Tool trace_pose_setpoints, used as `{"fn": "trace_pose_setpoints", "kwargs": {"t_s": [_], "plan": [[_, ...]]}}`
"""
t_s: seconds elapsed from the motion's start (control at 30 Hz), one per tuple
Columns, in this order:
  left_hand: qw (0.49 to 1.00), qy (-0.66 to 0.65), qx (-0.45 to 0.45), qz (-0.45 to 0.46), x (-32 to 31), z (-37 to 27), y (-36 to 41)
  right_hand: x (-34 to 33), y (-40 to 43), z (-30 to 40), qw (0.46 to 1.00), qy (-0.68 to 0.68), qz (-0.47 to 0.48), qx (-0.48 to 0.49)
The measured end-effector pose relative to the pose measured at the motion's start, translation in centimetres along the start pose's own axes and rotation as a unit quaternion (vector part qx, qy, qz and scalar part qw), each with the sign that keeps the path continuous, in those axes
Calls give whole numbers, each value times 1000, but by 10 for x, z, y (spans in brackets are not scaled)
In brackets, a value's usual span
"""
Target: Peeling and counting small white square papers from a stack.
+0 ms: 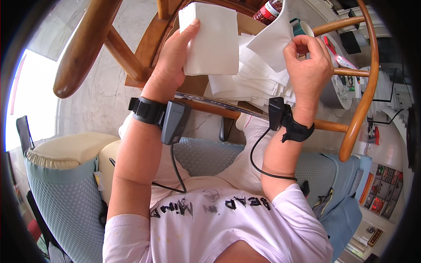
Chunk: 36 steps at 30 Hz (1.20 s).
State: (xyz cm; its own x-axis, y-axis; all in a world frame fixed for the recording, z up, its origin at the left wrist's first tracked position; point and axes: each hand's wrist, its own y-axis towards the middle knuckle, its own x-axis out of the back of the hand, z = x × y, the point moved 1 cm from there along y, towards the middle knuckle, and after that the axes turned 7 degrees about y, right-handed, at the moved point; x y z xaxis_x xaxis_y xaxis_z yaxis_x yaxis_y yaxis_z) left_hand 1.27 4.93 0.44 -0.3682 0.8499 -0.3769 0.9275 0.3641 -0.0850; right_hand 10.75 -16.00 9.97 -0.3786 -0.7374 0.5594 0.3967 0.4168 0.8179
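My left hand (172, 57) is closed around the left side of a thick stack of white paper sheets (213, 41), its thumb lying across the front. The stack looks soft-edged, like paper napkins. My right hand (309, 60) pinches a single white sheet (271, 44) between thumb and forefinger, and the sheet hangs at a slant to the left of the fingers. Below and between both hands spreads a loose pile of folded white sheets (256, 85). The pile rests by the printed cardboard edge (223, 107), on or in cardboard; which one I cannot tell.
Wooden chair arms rise at left (87, 42) and right (370, 82). Behind the pile are a bottle with a red label (268, 13) and a green mug (304, 29). A blue-covered sofa (204, 156) is beneath me. Cabled devices are strapped to both wrists.
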Motion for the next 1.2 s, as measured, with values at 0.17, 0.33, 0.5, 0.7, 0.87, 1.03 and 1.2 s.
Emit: {"fn": "trace_pose_setpoints", "kwargs": {"t_s": [0.17, 0.33, 0.5, 0.7, 0.87, 1.03, 1.2], "plan": [[999, 10, -3, -48, 6, 3, 4, 0, -6, -9, 990, -5, 85, -111], [1000, 13, 3, -19, -3, 0, 0, -14, -7, 10, 990, 34, 132, -20], [995, -66, 37, 66, -15, -2, -7, -35, -14, 41, 983, 109, 142, 46], [992, -69, 64, 85, -16, -1, -7, -39, -16, 41, 980, 119, 149, 63], [999, 6, 38, -1, -15, -3, -9, -21, -6, 25, 993, 91, 73, 27], [999, 15, 0, -30, 1, 0, 0, 3, -5, -1, 994, -34, 94, -49], [1000, 5, 8, -1, -4, -4, -3, -5, -6, 6, 992, 30, 116, -32]]}}
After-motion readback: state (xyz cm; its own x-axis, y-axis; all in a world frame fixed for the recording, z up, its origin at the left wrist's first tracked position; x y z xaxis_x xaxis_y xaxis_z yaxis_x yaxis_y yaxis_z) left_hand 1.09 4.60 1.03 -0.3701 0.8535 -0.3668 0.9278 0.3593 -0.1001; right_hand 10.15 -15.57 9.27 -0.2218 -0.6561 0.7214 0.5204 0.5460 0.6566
